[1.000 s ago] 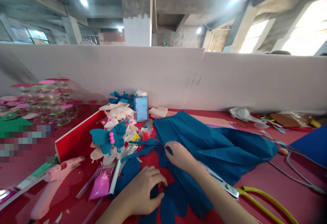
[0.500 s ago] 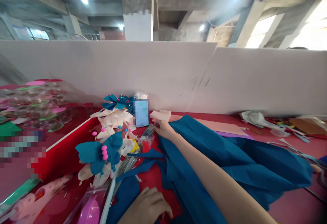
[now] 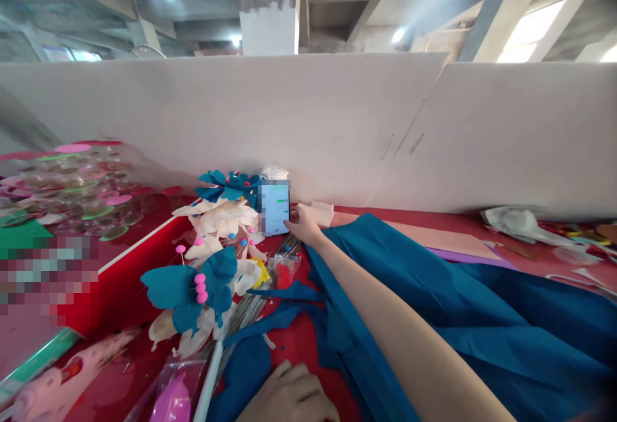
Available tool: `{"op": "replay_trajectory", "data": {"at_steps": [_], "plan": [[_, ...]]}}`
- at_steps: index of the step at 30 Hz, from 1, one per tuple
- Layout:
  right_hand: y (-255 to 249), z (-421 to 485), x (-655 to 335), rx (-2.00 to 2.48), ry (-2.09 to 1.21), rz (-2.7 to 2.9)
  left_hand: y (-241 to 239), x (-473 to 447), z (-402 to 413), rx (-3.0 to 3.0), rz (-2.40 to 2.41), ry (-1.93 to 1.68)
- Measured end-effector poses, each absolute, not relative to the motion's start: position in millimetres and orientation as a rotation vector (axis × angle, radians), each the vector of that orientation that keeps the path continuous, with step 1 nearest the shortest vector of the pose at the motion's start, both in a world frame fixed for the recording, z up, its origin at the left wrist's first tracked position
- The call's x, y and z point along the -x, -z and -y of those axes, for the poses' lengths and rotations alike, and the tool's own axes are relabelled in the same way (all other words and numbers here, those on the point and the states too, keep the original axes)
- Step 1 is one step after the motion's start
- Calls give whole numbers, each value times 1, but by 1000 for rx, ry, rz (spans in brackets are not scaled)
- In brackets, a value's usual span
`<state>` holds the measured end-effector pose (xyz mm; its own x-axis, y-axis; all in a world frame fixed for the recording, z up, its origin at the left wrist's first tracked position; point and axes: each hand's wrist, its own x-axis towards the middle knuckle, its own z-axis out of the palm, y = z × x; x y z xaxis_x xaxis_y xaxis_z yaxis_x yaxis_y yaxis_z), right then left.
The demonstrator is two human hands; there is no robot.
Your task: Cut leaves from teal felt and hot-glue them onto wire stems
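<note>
My right hand (image 3: pixel 306 226) reaches far forward, a fingertip at the lower right edge of an upright phone (image 3: pixel 276 209) with a lit screen. Its other fingers are partly hidden, and nothing shows in its grip. Near the bottom edge my left hand (image 3: pixel 292 396) rests with curled fingers; what lies under them is hidden. Dark blue fabric (image 3: pixel 434 293) spreads beneath my right forearm, and cut blue strips (image 3: pixel 284 300) lie between the hands. Left of them, a blue fabric flower (image 3: pixel 193 287) with pink beads sits among cream petals (image 3: pixel 222 219).
A red box wall with a white rim (image 3: pixel 139 242) stands at left, near a pink glue gun (image 3: pixel 72 370). Thin wires (image 3: pixel 248 313) lie beside the flowers. Stacked clear cups (image 3: pixel 91 184) stand back left. A white partition (image 3: pixel 347 126) closes off the back.
My right hand has moved from the wires and pale fabric to the phone's screen. My left hand has shifted slightly down and right in view. The camera view has turned a little left.
</note>
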<state>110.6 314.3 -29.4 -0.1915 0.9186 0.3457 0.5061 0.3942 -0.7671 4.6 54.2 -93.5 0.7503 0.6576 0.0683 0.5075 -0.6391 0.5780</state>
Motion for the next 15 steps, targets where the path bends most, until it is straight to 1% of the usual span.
{"op": "replay_trajectory", "data": {"at_steps": [9, 15], "plan": [[16, -313, -102, 1178, -599, 1799, 101, -11, -55, -2454, -898, -436], [11, -310, -95, 1189, -536, 1802, 82, -7, -51, -2477, -865, -423]]}}
